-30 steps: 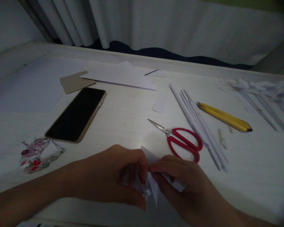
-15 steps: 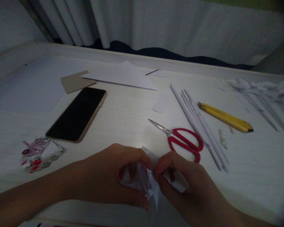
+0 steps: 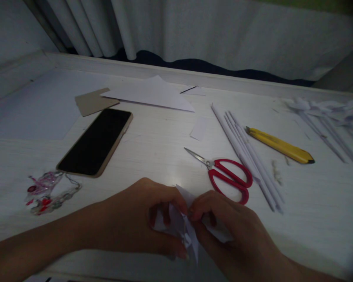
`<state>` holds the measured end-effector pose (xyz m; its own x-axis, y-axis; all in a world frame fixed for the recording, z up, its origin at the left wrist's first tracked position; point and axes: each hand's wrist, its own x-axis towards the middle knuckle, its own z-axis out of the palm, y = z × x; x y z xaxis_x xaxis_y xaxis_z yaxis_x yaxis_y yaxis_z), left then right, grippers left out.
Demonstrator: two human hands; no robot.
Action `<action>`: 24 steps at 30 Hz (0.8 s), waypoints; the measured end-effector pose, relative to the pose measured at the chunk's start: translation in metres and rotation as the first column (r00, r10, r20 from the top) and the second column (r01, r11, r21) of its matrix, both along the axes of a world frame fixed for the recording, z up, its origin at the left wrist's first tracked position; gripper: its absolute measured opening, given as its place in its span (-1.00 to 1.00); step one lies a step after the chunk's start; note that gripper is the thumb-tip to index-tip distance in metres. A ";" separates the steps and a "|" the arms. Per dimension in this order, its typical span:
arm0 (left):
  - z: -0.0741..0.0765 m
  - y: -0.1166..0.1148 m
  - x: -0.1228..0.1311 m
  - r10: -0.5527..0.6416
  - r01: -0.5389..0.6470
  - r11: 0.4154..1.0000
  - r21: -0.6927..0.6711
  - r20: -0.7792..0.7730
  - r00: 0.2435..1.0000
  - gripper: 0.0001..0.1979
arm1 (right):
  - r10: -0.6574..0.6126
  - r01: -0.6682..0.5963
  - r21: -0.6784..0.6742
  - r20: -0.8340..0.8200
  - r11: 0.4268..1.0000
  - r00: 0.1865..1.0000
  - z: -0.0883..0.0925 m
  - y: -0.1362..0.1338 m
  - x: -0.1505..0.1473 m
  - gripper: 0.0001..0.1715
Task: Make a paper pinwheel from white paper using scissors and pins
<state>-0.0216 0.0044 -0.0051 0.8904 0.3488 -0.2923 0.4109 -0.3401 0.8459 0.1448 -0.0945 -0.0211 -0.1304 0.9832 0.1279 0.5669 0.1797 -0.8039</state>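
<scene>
Both hands meet low in the middle of the head view over a white table [image 3: 153, 149]. My left hand [image 3: 132, 221] is closed, thumb and fingers pinching a small folded white paper piece [image 3: 186, 231]. My right hand [image 3: 232, 231] is also closed on the same paper from the right, fingertips touching those of the left. Folded points of the paper stick out above and below the fingers; the rest is hidden by the hands.
Red-handled scissors [image 3: 226, 176] lie just beyond my right hand. Several rolled white paper sticks [image 3: 247, 152] and a yellow utility knife [image 3: 281, 145] lie to the right. A black phone [image 3: 97, 141], cardboard [image 3: 92, 101], white sheets [image 3: 153, 94] and a trinket [image 3: 47, 192] sit to the left.
My fingertips have shifted slightly on the paper, pressing closer together; the paper's upper point now sits lower between them. Nothing on the table has moved.
</scene>
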 end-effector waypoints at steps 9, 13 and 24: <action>0.000 0.000 -0.001 0.038 -0.036 0.998 -0.049 0.025 0.999 -0.67 | 0.032 -0.033 0.091 0.014 0.995 0.999 0.003 0.001 0.001 -0.81; 0.001 0.000 -0.001 0.051 -0.050 0.997 -0.065 0.009 0.999 -0.70 | 0.061 -0.079 0.221 0.087 0.972 0.994 0.007 0.002 0.002 -0.81; 0.001 0.001 -0.003 0.116 -0.121 0.974 -0.192 -0.035 0.993 -0.74 | 0.120 -0.227 0.263 0.368 0.938 0.922 0.013 0.002 0.003 -0.80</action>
<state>-0.0243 0.0057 -0.0046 0.8384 0.3861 -0.3847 0.4588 -0.1190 0.8806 0.1475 -0.0923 -0.0078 -0.3831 0.8649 0.3244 0.7342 0.4982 -0.4612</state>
